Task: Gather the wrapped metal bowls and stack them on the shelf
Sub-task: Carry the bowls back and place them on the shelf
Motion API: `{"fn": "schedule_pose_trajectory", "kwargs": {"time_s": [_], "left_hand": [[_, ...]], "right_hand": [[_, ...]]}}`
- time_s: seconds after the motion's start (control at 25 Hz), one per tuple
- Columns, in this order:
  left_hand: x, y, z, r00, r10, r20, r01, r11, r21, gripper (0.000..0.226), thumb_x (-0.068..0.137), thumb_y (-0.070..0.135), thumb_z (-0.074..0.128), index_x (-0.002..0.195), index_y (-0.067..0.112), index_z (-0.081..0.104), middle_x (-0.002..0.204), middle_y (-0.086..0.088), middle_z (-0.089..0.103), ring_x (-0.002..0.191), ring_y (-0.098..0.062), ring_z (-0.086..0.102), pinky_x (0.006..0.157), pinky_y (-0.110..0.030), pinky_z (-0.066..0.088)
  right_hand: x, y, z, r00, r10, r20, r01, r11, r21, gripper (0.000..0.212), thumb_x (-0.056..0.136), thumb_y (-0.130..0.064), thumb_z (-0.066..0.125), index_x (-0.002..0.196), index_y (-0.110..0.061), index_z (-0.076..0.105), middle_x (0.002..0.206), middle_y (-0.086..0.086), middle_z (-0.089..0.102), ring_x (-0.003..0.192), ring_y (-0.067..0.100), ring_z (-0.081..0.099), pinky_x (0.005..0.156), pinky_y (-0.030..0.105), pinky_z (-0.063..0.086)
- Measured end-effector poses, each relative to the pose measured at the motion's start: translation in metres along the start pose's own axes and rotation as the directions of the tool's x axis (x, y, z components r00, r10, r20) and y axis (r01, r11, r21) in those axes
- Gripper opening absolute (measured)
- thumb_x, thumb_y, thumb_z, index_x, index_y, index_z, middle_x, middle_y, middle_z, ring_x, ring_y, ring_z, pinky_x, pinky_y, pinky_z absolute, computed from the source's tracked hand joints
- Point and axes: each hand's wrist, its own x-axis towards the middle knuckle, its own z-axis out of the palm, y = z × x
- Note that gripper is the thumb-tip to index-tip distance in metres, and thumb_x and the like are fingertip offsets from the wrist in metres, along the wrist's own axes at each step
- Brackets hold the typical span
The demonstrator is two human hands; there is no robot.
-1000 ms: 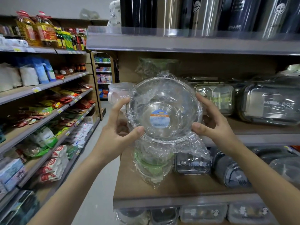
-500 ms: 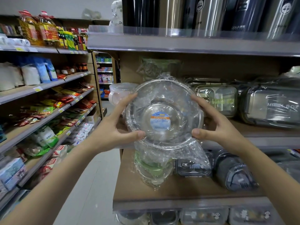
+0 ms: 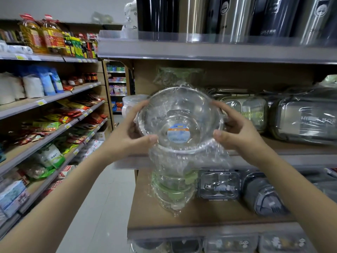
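- Your left hand (image 3: 130, 138) grips the left rim of the bowl (image 3: 179, 123), thumb hooked over the near edge, fingers wrapped behind.
- Your right hand (image 3: 237, 132) grips the right rim the same way, thumb on the near edge, fingers curled along the far side.
- You hold the bowl in the air in front of the middle shelf (image 3: 284, 157), tilted so its open mouth faces you.
- The bowl is metal and covered in clear wrap (image 3: 189, 161), which hangs loose and crinkled below the rim.
- A round blue and orange sticker (image 3: 178, 133) sits on the inside bottom of the bowl; its print is too small to read.
- Below your hands, a wrapped stack with green lids (image 3: 173, 187) stands on the lower shelf (image 3: 182, 220), partly hidden behind the hanging wrap.
- Just right of that stack sits a wrapped lunch box (image 3: 218, 185), then a dark wrapped item whose kind you cannot tell.
- On the middle shelf, behind your right hand, wrapped steel boxes (image 3: 300, 119) stand in a row.
- A white tub (image 3: 131, 103) sits on that shelf behind your left hand.
- Tall flasks (image 3: 228, 17), black and steel, line the top shelf.
- Across the aisle on your left, oil bottles (image 3: 42, 33) stand up high, with packets (image 3: 60, 115) on the racks beneath.
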Motion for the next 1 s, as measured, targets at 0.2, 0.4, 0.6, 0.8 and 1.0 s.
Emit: {"fn": "schedule_pose_trajectory", "kwargs": {"time_s": [0.2, 0.4, 0.6, 0.8, 1.0], "left_hand": [[0.026, -0.004, -0.014, 0.999, -0.046, -0.022, 0.048, 0.993, 0.105, 0.078, 0.082, 0.031, 0.069, 0.148, 0.031, 0.026, 0.106, 0.023, 0.062, 0.088, -0.007, 0.068, 0.078, -0.02, 0.054], [0.039, -0.021, -0.018, 0.99, -0.115, -0.082, 0.13, 0.972, 0.198, 0.066, 0.084, 0.057, 0.054, 0.142, 0.038, 0.031, 0.084, -0.012, 0.047, 0.071, -0.02, 0.045, 0.07, -0.035, 0.043], [0.051, -0.036, -0.009, 0.972, -0.131, -0.196, 0.173, 0.961, 0.215, 0.065, 0.083, 0.071, 0.042, 0.139, 0.039, 0.035, 0.1, -0.005, 0.052, 0.08, -0.019, 0.052, 0.075, -0.03, 0.046], [0.057, -0.04, -0.005, 0.963, -0.141, -0.23, 0.194, 0.954, 0.228, 0.074, 0.076, 0.071, 0.037, 0.142, 0.038, 0.031, 0.087, -0.006, 0.05, 0.078, -0.018, 0.048, 0.064, -0.019, 0.038], [0.051, -0.039, -0.005, 0.957, -0.117, -0.264, 0.208, 0.913, 0.351, 0.066, 0.089, 0.062, 0.04, 0.148, 0.037, 0.026, 0.091, -0.005, 0.054, 0.085, -0.014, 0.05, 0.064, -0.012, 0.037]], "right_hand": [[0.032, 0.011, 0.011, 0.994, 0.021, -0.106, -0.016, 0.999, 0.048, 0.068, 0.066, -0.041, 0.079, 0.129, -0.039, 0.051, 0.125, 0.0, 0.061, 0.11, 0.016, 0.06, 0.088, 0.026, 0.05], [0.048, 0.023, 0.027, 0.972, 0.034, -0.232, -0.023, 0.998, 0.052, 0.044, 0.09, -0.019, 0.057, 0.133, -0.023, 0.05, 0.114, -0.019, 0.055, 0.094, -0.013, 0.057, 0.083, 0.014, 0.049], [0.059, 0.034, 0.036, 0.955, 0.076, -0.286, -0.05, 0.994, 0.096, 0.048, 0.091, -0.021, 0.055, 0.137, -0.009, 0.047, 0.13, 0.0, 0.055, 0.1, -0.002, 0.06, 0.077, 0.009, 0.047], [0.064, 0.042, 0.034, 0.961, 0.11, -0.253, -0.091, 0.992, 0.087, 0.054, 0.09, -0.03, 0.056, 0.141, -0.017, 0.042, 0.142, 0.003, 0.049, 0.104, -0.002, 0.06, 0.096, 0.023, 0.046], [0.063, 0.045, 0.027, 0.979, 0.083, -0.187, -0.114, 0.98, -0.163, 0.069, 0.079, -0.061, 0.056, 0.14, -0.032, 0.042, 0.144, -0.005, 0.047, 0.13, 0.013, 0.045, 0.109, 0.043, 0.037]]}}
